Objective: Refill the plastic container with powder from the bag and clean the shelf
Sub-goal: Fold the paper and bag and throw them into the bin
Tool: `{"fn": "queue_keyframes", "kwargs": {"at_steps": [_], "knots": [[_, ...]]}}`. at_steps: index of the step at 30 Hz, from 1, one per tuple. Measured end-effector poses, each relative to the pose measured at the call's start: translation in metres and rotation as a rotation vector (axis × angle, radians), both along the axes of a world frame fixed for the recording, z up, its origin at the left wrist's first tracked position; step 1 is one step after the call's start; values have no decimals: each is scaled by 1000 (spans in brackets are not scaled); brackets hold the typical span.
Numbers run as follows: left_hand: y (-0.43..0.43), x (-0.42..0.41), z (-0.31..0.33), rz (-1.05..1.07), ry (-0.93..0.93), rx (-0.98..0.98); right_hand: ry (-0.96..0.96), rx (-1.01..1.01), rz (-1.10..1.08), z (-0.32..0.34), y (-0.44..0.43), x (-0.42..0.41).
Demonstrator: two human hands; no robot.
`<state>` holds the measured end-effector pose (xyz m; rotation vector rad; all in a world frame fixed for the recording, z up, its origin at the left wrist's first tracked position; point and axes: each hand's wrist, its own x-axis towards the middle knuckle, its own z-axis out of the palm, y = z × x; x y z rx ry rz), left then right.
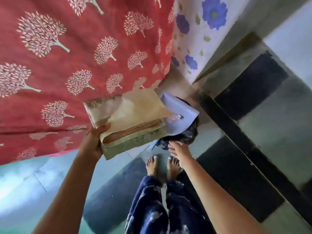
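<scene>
My left hand (95, 138) grips the near edge of a folded brown paper sheet (135, 110). The sheet lies on a flat, mottled greenish slab (135, 146) that sticks out from under a red curtain. I cannot tell if the slab is a shelf end or a loose board. Just right of it a white printed packet (180, 114) rests on a dark crumpled plastic bag (185, 135). My right hand (179, 149) reaches down with fingers spread, fingertips touching the near edge of the dark bag. No plastic container is visible.
A red curtain with pale tree prints (76, 56) hangs across the left and top. A white cloth with blue flowers (199, 31) hangs beside it. Below are my bare feet (162, 166) on a grey and black tiled floor (253, 149), with a dark mat (114, 191).
</scene>
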<state>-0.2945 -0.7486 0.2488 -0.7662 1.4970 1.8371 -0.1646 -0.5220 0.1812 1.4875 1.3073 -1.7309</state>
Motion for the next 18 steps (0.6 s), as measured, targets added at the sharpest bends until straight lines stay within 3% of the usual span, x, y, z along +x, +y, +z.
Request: {"fn": "queue_keyframes", "kwargs": {"at_steps": [5,10,14,18], "knots": [[-26,-13,-104,-8,5,-42,-72,217,84,-123,-47,-27],[-58,-18,-162,-54,-9,-47,-187,374,-6,-188,-76,-47],[-69,-16,-169,-55,-17,-32,-238,469,-168,-193,-85,-57],[-69,-15,-157,-36,-67,-39,-113,594,-361,-155,-76,-49]]}}
